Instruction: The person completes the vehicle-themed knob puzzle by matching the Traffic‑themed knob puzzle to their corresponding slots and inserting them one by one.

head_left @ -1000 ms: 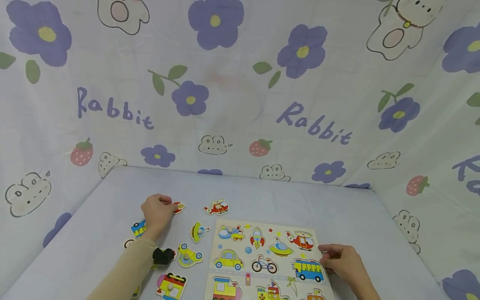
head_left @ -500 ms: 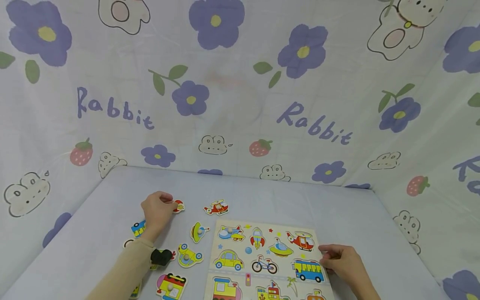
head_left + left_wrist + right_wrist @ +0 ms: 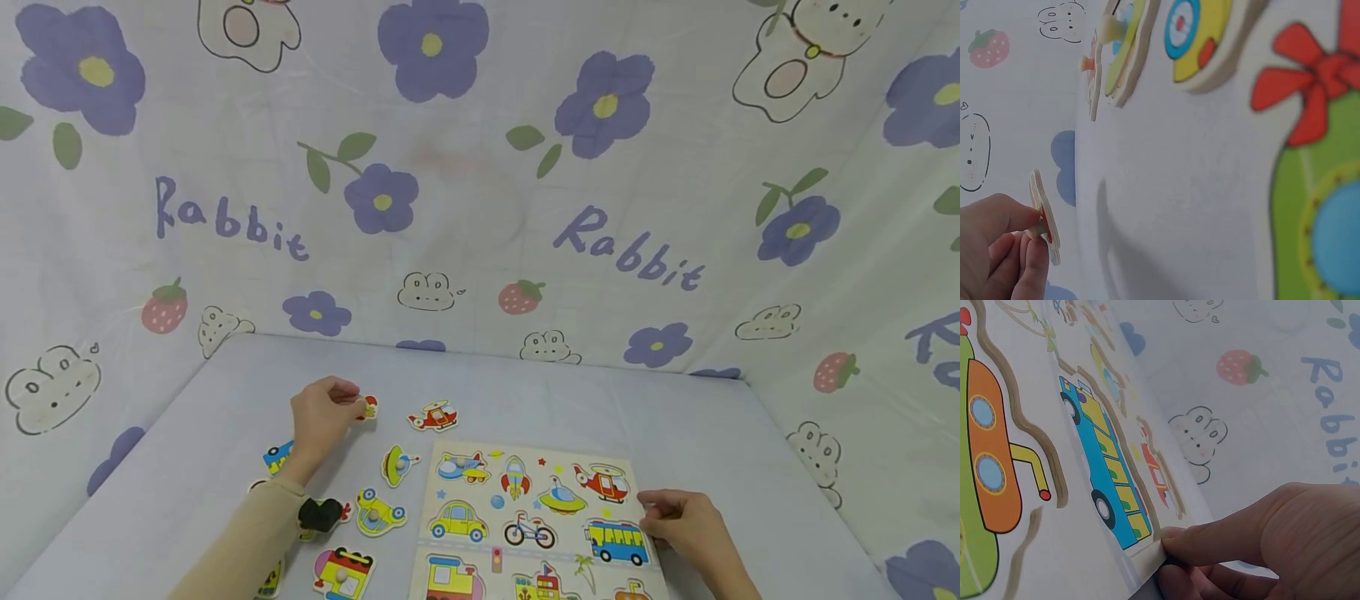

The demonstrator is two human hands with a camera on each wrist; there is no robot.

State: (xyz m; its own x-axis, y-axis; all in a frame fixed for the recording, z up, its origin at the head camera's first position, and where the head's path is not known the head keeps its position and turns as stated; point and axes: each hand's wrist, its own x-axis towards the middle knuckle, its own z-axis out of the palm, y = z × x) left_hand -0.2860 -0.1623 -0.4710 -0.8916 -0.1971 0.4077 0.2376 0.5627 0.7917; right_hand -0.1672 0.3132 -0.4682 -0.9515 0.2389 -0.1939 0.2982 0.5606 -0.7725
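The left grip [image 3: 321, 423] pinches the red piece [image 3: 371, 407] at its right; right grip [image 3: 692, 527] pinches the board [image 3: 566, 533]'s right edge.

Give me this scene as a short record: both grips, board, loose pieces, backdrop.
Left grip: pinches the knob of a red-marked puzzle piece, apparently off the table
Right grip: pinches the edge of the puzzle board
Seated piece: airplane
Loose pieces: helicopter, flying saucer, yellow car, train; bus and others partly hidden by the left arm
Backdrop: purple flowers and strawberries on white
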